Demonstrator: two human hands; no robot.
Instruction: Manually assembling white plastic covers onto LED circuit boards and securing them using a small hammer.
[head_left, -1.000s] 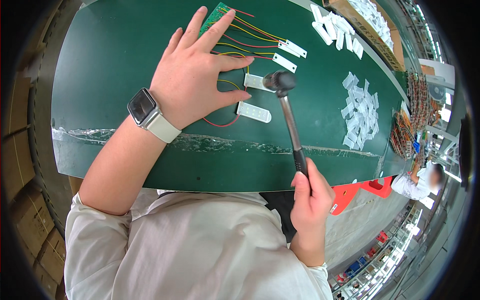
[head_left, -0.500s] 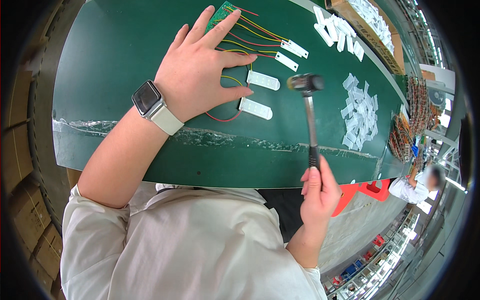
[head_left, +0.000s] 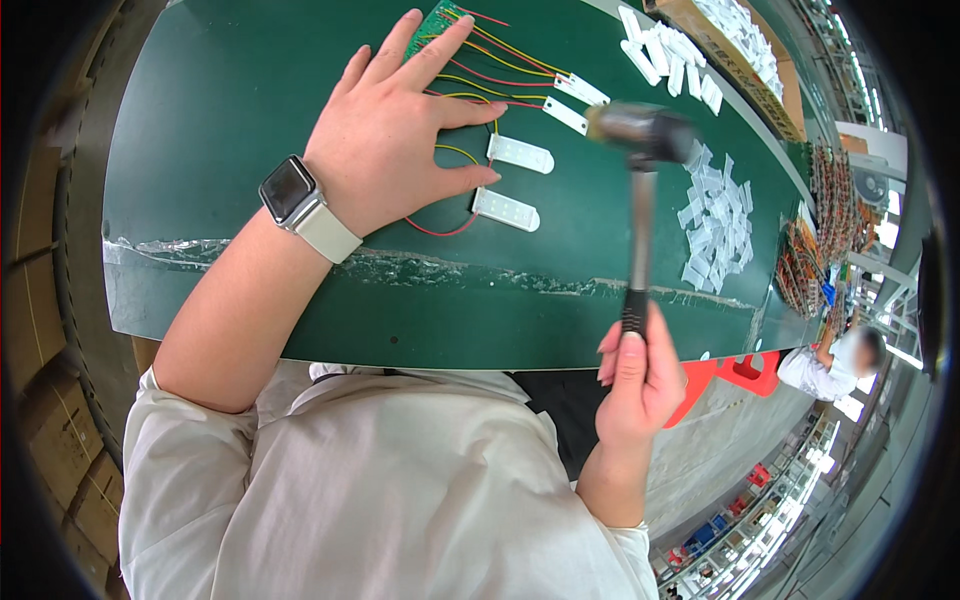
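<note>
My left hand (head_left: 385,145), with a watch on its wrist, lies spread over the green table. Two of its fingertips reach a green circuit board (head_left: 436,28) with red and yellow wires. The index finger and thumb rest by the wired ends of two white LED modules (head_left: 520,153), which lie with their light spots facing up. Beyond them are two plain white wired strips (head_left: 566,115). In my right hand (head_left: 642,380), a hammer (head_left: 641,230) is gripped by its black handle. The hammer's head is motion-blurred and appears raised, to the right of the modules.
Small translucent pieces (head_left: 718,220) lie heaped on the right of the table. White covers (head_left: 665,52) lie at the far right, beside a cardboard box (head_left: 735,60) full of more. Torn clear tape (head_left: 440,272) crosses the near table. Another person (head_left: 835,362) is at the far right.
The hammer has moved right, and its head looks larger and closer to the camera. My left hand stays in place over the wires and modules.
</note>
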